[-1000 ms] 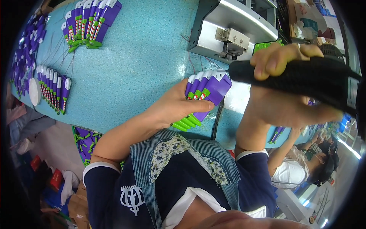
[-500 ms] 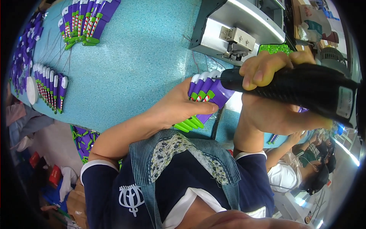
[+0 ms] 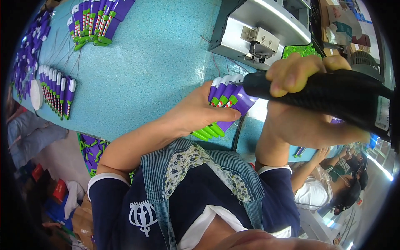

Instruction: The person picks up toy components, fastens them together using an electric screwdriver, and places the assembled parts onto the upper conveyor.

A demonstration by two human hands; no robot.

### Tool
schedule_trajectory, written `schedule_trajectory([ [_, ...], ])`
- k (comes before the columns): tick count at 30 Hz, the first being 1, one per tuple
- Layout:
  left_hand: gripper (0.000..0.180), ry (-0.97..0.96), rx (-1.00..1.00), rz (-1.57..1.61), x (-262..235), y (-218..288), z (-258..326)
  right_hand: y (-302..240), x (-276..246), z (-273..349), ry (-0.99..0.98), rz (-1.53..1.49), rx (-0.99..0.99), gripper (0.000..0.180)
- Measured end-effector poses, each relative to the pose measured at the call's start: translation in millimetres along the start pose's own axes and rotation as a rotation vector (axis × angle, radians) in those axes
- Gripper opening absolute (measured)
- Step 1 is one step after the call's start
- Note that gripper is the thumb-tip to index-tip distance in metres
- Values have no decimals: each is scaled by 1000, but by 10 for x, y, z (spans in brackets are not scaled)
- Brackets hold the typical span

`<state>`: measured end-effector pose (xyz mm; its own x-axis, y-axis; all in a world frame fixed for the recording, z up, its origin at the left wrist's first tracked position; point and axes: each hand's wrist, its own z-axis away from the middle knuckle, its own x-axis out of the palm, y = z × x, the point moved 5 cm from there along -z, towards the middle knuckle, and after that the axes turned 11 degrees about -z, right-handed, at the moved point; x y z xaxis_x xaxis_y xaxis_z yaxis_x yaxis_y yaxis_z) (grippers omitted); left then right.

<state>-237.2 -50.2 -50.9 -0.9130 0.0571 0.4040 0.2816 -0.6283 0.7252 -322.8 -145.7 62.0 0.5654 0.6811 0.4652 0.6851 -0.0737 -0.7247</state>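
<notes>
Purple, white and green pieces [image 3: 246, 100]: fanned in the left hand's [image 3: 198, 116] grasp, above the blue table [image 3: 137, 83].
Black handheld tool [image 3: 337, 93]: gripped by the right hand [image 3: 298, 121], nose beside the white ends.
Technique: brace pieces firmly; align tool squarely.

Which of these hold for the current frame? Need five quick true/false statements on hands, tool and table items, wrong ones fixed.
1. The right hand grips a black handheld tool. True.
2. The left hand is empty. False: it holds a fanned set of purple pieces with white and green ends.
3. The tool's nose points toward the white ends of the held set. True.
4. The round white disc lies right of the row of striped pieces. False: it lies left of that row.
5. The silver metal machine sits higher in the picture than the held set. True.
</notes>
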Motion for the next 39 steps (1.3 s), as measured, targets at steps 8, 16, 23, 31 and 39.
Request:
schedule_trajectory([
  [8, 55, 28, 30, -5, -7, -83, -54, 163, -41, 82, 64, 35, 22, 89],
  [16, 59, 38, 16, -12, -28, -106, -68, -45, -62, -185, 33, 38, -43, 93],
  [23, 53, 8, 39, 33, 31, 49, -7, -109, -208, -278, -28, 72, -98, 95],
  [31, 50, -6, 62, 16, 18, -42, -51, 172, 45, 67, 65, -23, 44, 91],
  [39, 51, 25, 104, -1, -21, -102, -91, 311, 13, 149, 108, -16, 94, 93],
])
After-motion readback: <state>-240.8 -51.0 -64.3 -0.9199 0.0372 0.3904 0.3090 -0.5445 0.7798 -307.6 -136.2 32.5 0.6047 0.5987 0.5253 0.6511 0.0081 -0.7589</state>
